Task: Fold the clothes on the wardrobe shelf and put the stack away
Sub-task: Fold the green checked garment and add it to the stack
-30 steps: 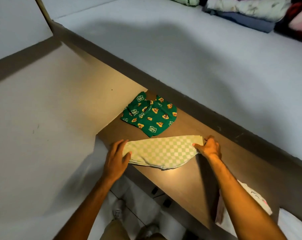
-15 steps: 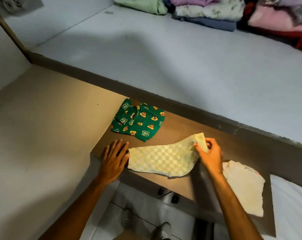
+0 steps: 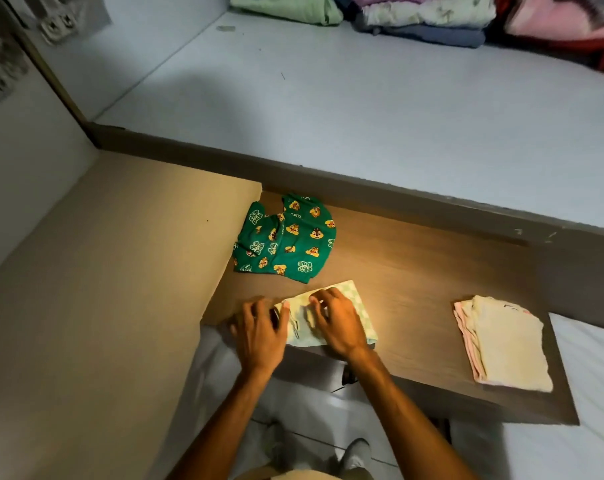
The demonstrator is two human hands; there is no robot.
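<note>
A pale green checked cloth (image 3: 357, 308) lies folded small at the front edge of the brown wooden shelf (image 3: 414, 271). My right hand (image 3: 335, 320) presses flat on top of it, fingers spread. My left hand (image 3: 259, 327) rests at the cloth's left edge, fingertips touching it. Just behind lies a green garment with a cartoon print (image 3: 286, 240), unfolded. A folded cream and pink stack (image 3: 504, 344) sits at the right end of the shelf.
A beige side panel (image 3: 103, 271) borders the shelf on the left. Behind the shelf a white surface (image 3: 362, 98) holds a row of folded clothes (image 3: 425, 12) at the far back. Tiled floor and my feet (image 3: 328, 452) show below.
My right hand has carried the cloth's right end over to the left, halving it, and now presses on it. The camera view has shifted, bringing the cream stack fully into sight.
</note>
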